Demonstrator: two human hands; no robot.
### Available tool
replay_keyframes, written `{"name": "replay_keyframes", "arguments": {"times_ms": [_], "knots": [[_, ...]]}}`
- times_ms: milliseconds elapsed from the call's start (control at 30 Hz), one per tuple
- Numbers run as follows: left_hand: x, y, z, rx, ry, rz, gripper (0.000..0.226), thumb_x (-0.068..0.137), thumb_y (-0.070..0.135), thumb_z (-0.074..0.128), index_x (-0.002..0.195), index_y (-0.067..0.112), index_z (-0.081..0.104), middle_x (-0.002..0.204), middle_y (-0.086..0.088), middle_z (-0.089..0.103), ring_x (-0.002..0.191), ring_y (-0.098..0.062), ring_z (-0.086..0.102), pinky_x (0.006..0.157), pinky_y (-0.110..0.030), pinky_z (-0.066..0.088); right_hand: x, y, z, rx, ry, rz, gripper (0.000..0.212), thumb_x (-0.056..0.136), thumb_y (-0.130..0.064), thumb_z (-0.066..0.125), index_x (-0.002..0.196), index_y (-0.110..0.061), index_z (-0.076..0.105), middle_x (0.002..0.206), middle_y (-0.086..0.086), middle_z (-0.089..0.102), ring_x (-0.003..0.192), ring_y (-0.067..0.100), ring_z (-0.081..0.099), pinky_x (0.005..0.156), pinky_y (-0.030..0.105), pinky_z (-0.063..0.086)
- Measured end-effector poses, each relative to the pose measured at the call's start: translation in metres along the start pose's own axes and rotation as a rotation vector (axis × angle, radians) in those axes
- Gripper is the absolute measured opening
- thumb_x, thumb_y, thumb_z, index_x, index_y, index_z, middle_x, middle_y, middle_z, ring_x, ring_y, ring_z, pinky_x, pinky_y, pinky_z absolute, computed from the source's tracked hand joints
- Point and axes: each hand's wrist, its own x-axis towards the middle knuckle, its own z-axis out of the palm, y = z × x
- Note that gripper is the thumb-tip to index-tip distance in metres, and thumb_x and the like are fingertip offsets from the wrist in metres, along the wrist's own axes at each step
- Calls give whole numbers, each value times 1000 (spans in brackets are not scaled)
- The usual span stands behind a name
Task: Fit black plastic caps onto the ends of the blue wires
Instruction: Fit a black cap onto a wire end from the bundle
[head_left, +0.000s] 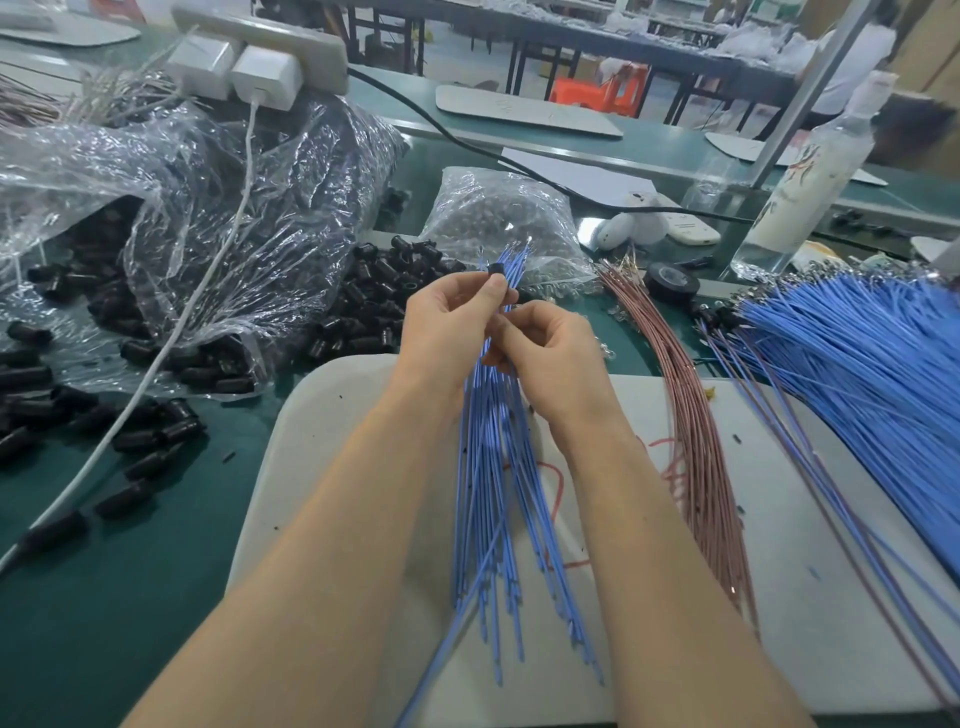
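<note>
the left hand (447, 317) pinches a small black plastic cap (496, 268) at its thumb tip, and the right hand (550, 358) beside it clamps the bundle of thin blue insulated wires (488, 467), which are likely light and limp, so grip near the tip.

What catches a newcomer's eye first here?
Both hands at centre: the left hand pinches a black cap at the tips of a blue wire bundle that the right hand grips. On the left, loose caps spill from a plastic bag; more blue wires fan out right.
</note>
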Motion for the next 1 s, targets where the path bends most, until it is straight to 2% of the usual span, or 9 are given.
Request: {"name": "replay_keyframes", "arguments": {"times_ms": [167, 233, 333, 400, 467, 633, 800, 933, 1000], "knots": [[3, 4, -3, -34, 91, -61, 17, 95, 12, 54, 79, 11, 62, 74, 0, 64, 52, -5, 52, 43, -16, 41, 4, 8, -2, -38, 52, -2, 24, 94, -36, 56, 85, -21, 72, 74, -8, 69, 67, 10, 61, 68, 27, 48], [7, 9, -11, -72, 165, -122, 17, 94, 14, 55, 79, 14, 61, 69, 4, 64, 53, -2, 54, 45, -15, 42, 10, 18, -14, -166, 168, 50, 23, 94, -36, 56, 96, -18, 72, 85, -5, 70, 71, 10, 60, 67, 22, 44], [10, 13, -20, -143, 222, -177, 12, 93, 16, 57, 82, 15, 62, 66, 6, 65, 53, 0, 54, 50, -14, 43, 22, 42, -47, -444, 372, 276, 30, 93, -32, 56, 119, -16, 61, 116, 7, 62, 100, 23, 57, 84, 31, 45], [10, 13, -21, -149, 217, -178, 12, 92, 16, 57, 82, 14, 61, 65, 6, 65, 55, -1, 54, 52, -15, 44, 26, 58, -60, -538, 368, 458, 37, 93, -29, 57, 126, -14, 54, 128, 13, 53, 116, 33, 48, 94, 41, 40], [9, 12, -18, -137, 206, -189, 12, 92, 17, 57, 82, 15, 62, 69, 5, 66, 58, -2, 55, 53, -15, 45, 26, 67, -59, -550, 371, 521, 36, 93, -26, 58, 126, -12, 52, 128, 15, 51, 118, 35, 46, 94, 43, 38], [8, 10, -16, -105, 183, -195, 10, 92, 18, 58, 83, 15, 62, 76, 4, 67, 62, -2, 57, 50, -15, 45, 26, 75, -54, -456, 514, 433, 18, 92, -20, 58, 108, -12, 62, 110, 11, 64, 106, 32, 55, 90, 41, 41], [6, 10, -15, -129, 127, -174, 9, 93, 15, 59, 85, 15, 63, 71, 4, 68, 58, -2, 59, 52, -15, 47, 23, 72, -58, -371, 562, 409, 15, 93, -19, 56, 101, -11, 65, 104, 9, 66, 99, 29, 57, 86, 41, 48], [6, 11, -15, -126, -18, -134, 8, 94, 16, 57, 93, 13, 64, 76, 6, 69, 71, -7, 60, 70, -23, 49, 21, 46, -59, 70, 607, 220, 7, 92, -15, 56, 96, -13, 61, 91, -1, 64, 88, 18, 60, 72, 27, 47], [4, 10, -12, -94, -206, -111, 13, 94, 15, 55, 90, 15, 67, 85, 5, 70, 81, -8, 60, 81, -27, 48, 17, 29, -53, 274, 424, 131, 9, 91, -18, 59, 96, -13, 65, 78, -9, 67, 80, 7, 63, 67, 20, 47]]}}
